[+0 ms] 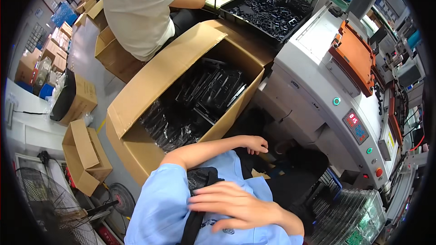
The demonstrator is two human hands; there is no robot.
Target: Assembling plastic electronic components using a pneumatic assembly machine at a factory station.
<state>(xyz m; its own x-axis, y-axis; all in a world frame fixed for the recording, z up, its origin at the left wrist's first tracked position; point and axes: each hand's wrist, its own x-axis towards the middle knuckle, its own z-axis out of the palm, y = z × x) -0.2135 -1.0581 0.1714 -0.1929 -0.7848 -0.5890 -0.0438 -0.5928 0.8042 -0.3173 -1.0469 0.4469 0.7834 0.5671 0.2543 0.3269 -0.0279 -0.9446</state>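
Note:
My left hand (257, 144) reaches across my front with its fingers curled in. Nothing shows in it. My right hand (238, 205) is raised over my chest, its fingers spread and slightly blurred. It holds nothing and is close to a black strap (193, 224) that runs down my light blue shirt (163, 199). Beyond my left forearm stands a large open cardboard box (168, 79). Inside are black plastic parts (220, 88) with ribbed edges and a crumpled dark plastic bag (170, 127).
On the right, a white machine (313, 63) carries orange plates (354, 54), lit buttons and a control panel (355, 126). A black tray (268, 11) of small dark parts is ahead. A co-worker (136, 13) sits beyond the box. Clear stacked trays (349, 213) and a fan (50, 199) flank me.

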